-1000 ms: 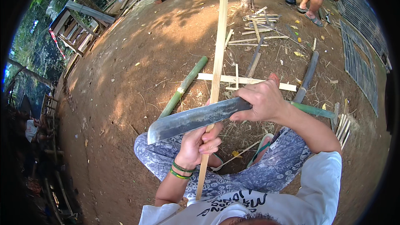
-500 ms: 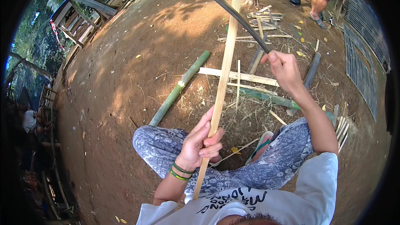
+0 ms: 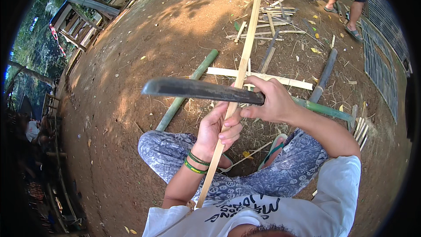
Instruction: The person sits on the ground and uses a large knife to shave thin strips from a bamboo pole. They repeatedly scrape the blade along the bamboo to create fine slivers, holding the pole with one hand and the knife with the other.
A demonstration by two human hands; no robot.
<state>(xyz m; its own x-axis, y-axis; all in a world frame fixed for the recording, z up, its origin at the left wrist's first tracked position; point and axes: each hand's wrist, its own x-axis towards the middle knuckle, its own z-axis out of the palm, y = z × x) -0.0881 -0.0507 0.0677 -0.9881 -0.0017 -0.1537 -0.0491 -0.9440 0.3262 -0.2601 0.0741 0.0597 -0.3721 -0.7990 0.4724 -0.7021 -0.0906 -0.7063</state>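
Observation:
A long, pale bamboo strip (image 3: 249, 44) stands slanted before me, its lower end near my shirt and its upper end leaving the top of the view. My left hand (image 3: 210, 134) is closed round its lower part. Just above that grip, my right hand (image 3: 275, 101) holds a dark machete (image 3: 188, 90). The blade crosses in front of the strip and points left, its broad side toward me. From this angle I cannot tell whether the edge touches the strip. My right fingers hide most of the handle.
On the ground ahead lie green bamboo poles (image 3: 204, 65), a flat pale slat (image 3: 289, 80), a dark pole (image 3: 324, 75) and a heap of split pieces (image 3: 280, 19). Woven bamboo panels (image 3: 380, 70) are at the right. Another person's legs (image 3: 354, 13) show at the upper right.
My right hand has come down and left, swinging the machete from upper right to level across the strip. The strip has tilted slightly right at its top. The person at upper right has stepped.

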